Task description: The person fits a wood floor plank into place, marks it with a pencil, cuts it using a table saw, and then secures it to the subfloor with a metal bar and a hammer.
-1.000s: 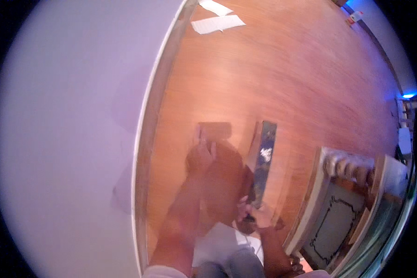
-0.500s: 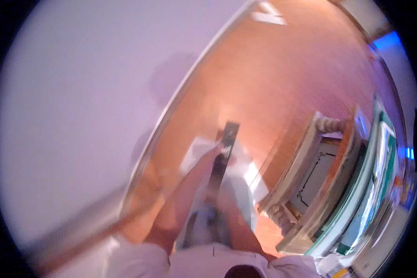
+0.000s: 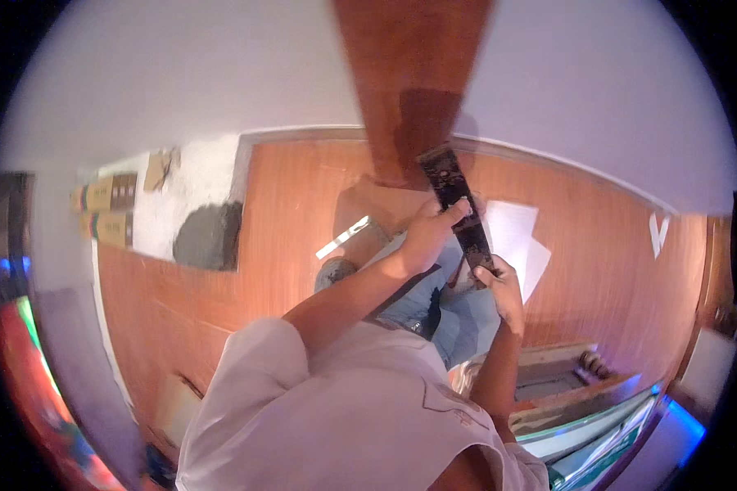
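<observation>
**Q:** Head view: locate the workpiece.
**A:** The dark flat bar (image 3: 472, 236) is held tilted, its upper end overlapping the foot of the brown wooden upright (image 3: 413, 65). White sheets (image 3: 512, 233) lie to the right of that upright.

**Q:** State of the grip?
**A:** The left hand (image 3: 428, 237) pinches the bar near mid-length, thumb across the face. The right hand (image 3: 504, 291) clasps the end farther from the upright, thumb on top. Finger placement underneath: cannot tell.

**Q:** Handling characteristics?
**A:** Judged by eye: stiff, probably light, not fragile. The patchy, worn face may be slippery; grip the long edges, at mid-length and one end.
</observation>
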A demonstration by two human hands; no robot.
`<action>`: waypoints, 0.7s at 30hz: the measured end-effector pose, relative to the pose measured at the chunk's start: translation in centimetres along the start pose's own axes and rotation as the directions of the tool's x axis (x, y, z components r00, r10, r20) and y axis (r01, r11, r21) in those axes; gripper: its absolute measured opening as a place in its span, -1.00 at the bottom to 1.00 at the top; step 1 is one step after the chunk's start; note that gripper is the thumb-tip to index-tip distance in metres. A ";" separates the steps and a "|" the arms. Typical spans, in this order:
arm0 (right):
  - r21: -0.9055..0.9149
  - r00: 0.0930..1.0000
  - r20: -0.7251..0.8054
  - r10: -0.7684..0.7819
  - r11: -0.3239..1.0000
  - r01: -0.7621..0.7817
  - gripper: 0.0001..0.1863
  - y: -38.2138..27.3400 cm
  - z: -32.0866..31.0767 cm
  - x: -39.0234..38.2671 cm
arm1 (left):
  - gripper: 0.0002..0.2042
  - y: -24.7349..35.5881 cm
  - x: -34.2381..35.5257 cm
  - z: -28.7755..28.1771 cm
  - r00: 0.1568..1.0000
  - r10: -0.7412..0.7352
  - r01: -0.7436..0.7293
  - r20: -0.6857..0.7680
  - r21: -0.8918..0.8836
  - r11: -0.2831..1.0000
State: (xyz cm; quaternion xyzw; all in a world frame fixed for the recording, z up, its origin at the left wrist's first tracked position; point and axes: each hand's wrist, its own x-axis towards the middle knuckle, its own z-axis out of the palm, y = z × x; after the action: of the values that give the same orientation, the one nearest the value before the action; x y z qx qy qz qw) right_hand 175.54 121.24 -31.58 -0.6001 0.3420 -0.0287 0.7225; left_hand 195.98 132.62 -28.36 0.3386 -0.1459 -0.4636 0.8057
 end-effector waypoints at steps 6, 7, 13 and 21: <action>-0.031 0.995 0.041 -0.089 0.995 0.090 -0.74 -2.4 7.7 4.6 | -0.58 8.1 -5.6 -8.0 0.905 0.134 -0.055 -0.403 0.201 0.978; -0.061 0.992 0.090 -0.087 0.994 0.092 -0.75 -2.8 8.5 6.0 | -0.59 8.7 -6.5 -9.2 0.888 0.164 -0.072 -0.430 0.223 0.972; -0.203 0.961 0.273 -0.044 0.974 0.102 -0.70 -1.6 14.9 17.7 | -0.70 13.1 -7.0 -18.5 0.754 0.148 -0.007 -0.640 0.218 0.976; -0.509 0.961 0.277 -0.004 0.847 0.151 -0.68 10.1 23.5 25.0 | -0.79 9.7 -9.1 -35.4 0.682 0.036 0.092 -0.731 0.134 0.987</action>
State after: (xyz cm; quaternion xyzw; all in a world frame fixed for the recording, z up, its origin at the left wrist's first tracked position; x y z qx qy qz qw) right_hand 203.33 132.68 -50.97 -0.7864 0.2120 0.1171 0.5683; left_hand 216.92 158.20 -46.81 0.5608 0.1559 -0.2892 0.7600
